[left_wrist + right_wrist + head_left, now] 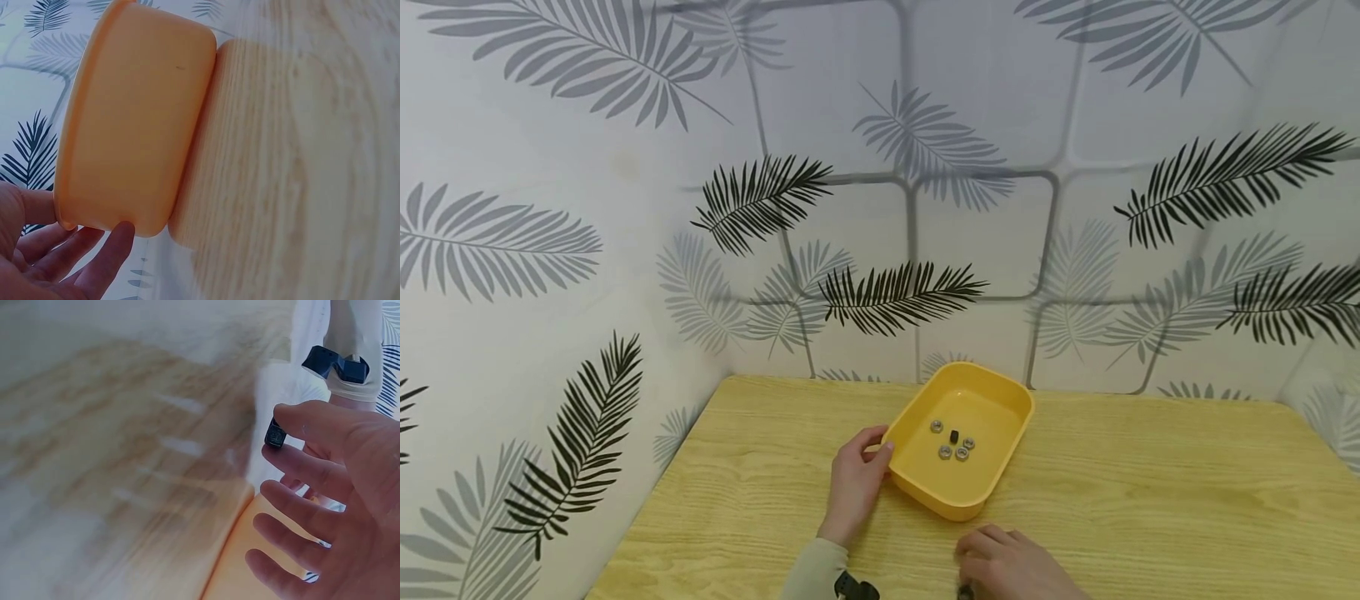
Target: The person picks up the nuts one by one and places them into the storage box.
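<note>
A yellow plastic tray (967, 492) with rounded corners sits on the wooden table. My left hand (859, 475) grips its left side, thumb over the rim and fingers against the outer wall, as the left wrist view also shows beside the tray wall (137, 119). Several metal nuts (945, 452) and one small black piece (954, 436) lie on the tray floor. Near the table's front, my right hand (1011, 562) is just below the tray's near corner. In the right wrist view its thumb and index finger pinch another small black piece (275, 435); the other fingers are spread apart.
The pale wooden table (1150, 483) extends to both sides of the tray. Behind it rises a wall (985, 242) with a feather-leaf pattern. A black strap (855, 586) circles the left wrist over a light sleeve (816, 571).
</note>
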A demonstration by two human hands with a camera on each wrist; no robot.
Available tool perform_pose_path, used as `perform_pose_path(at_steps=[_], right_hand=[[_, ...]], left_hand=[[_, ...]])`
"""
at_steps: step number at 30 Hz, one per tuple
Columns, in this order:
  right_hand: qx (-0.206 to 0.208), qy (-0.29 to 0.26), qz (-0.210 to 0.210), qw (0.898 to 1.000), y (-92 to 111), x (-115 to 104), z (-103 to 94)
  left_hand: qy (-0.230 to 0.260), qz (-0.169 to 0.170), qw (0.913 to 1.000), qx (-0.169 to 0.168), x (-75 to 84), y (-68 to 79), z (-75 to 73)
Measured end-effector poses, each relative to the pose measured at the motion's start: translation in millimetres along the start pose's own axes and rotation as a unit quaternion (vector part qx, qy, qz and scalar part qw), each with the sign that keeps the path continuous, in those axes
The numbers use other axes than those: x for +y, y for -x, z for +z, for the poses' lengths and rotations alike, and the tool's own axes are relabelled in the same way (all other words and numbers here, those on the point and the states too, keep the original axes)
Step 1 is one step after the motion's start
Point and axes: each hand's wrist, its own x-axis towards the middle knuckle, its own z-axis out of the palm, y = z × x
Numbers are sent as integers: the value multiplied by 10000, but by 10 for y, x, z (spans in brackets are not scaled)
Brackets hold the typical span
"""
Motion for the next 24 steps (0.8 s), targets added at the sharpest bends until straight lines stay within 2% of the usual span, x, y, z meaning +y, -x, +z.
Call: perform_pose_path(at_steps=[9, 14, 19, 24], right_hand=[[-56, -156, 38, 9999, 64, -30, -77], [134, -80, -142, 9998, 108, -41, -98], [312, 79, -401, 9987, 146, -36, -127], [180, -109, -327, 9992, 164, -23, -194]], left_hand=[[-160, -10, 9999, 9, 23, -5, -6], [-116, 1, 9999, 21, 72, -1, -6], [-128, -14, 9999, 9, 57, 4, -3], [-199, -22, 9998, 6, 42, 4, 1]])
